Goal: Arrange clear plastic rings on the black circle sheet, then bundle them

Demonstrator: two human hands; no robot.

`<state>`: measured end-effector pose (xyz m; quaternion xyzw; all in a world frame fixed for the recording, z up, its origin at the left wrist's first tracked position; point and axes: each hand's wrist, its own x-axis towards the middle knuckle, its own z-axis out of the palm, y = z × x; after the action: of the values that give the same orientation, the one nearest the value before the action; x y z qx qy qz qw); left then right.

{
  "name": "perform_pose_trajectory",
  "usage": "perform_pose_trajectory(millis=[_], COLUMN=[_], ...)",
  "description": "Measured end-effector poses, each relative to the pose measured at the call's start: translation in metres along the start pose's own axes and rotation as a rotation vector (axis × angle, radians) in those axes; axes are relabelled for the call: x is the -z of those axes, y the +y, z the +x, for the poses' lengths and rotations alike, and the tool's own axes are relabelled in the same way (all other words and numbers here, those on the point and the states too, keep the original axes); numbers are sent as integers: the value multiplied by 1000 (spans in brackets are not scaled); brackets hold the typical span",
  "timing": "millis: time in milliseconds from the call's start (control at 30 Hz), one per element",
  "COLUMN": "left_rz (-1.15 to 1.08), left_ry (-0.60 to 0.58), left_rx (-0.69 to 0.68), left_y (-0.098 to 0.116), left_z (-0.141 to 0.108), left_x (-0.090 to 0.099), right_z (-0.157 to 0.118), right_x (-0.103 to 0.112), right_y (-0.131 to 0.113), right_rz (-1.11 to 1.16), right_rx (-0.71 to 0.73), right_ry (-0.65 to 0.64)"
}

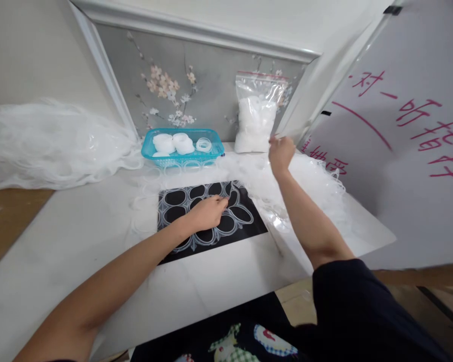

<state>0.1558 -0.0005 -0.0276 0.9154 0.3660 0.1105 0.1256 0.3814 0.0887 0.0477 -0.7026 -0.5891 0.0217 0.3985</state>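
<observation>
My left hand (211, 211) is closed, its fingertips pinching a sheet of clear rings (226, 224) that lies over a black mat (246, 235). At the sheet's right end one ring sits tilted and partly lifted. My right hand (282, 155) is raised to the right of the mat, over a heap of translucent ring sheets (309, 183), in front of a clear zip bag (255, 120) full of white material. Its fingers are pressed together; what they hold, if anything, is too small to make out.
A blue plastic basket (146, 149) with stacks of white rings stands at the back. On the left lies a large pile of translucent ring sheets (56, 141). A whiteboard (407, 201) with red writing borders the right side. A framed flower picture (211, 65) leans behind.
</observation>
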Motion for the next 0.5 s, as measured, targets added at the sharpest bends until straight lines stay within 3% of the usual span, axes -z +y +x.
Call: perform_pose_trajectory(millis=[67, 100, 167, 267, 400, 500], left_rz=[-45, -96, -288, -727, -1038, -1070], left_ry=[17, 53, 193, 373, 267, 191], left_rx=[36, 75, 176, 253, 277, 335], left_y=[-2, -3, -5, 1, 24, 39], left_z=[0, 0, -1, -8, -27, -40], left_x=[6, 10, 23, 48, 79, 87], right_z=[13, 7, -25, -88, -134, -142], right_x=[9, 12, 15, 21, 37, 48], right_y=[-4, -7, -15, -30, -48, -58], right_rz=[175, 314, 625, 972, 1345, 1558], right_rx=[-22, -40, -145, -409, -690, -724], right_ry=[32, -11, -218, -670, -910, -1030])
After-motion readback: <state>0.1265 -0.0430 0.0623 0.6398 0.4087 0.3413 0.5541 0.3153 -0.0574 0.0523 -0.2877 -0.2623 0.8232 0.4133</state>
